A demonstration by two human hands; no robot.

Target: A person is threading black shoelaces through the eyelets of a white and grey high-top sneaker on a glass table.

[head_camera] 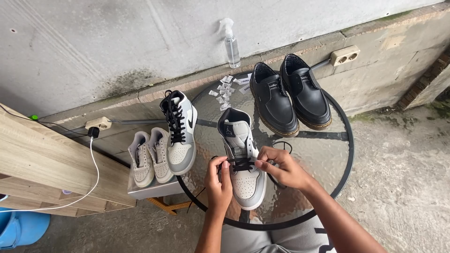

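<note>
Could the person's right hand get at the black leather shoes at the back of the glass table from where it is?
Probably yes. The right hand is pinching the black lace on the grey sneaker; the black shoes stand beyond it on the glass table, with bare glass between and nothing in the way.

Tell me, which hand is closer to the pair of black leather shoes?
Right. The right hand lies just below the black shoes on the glass table; the left hand sits farther away, across the grey sneaker.

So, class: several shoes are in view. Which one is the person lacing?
The grey-and-white high-top sneaker nearest the person on the glass table; both hands grip its black lace, and no other shoe is touched.
</note>
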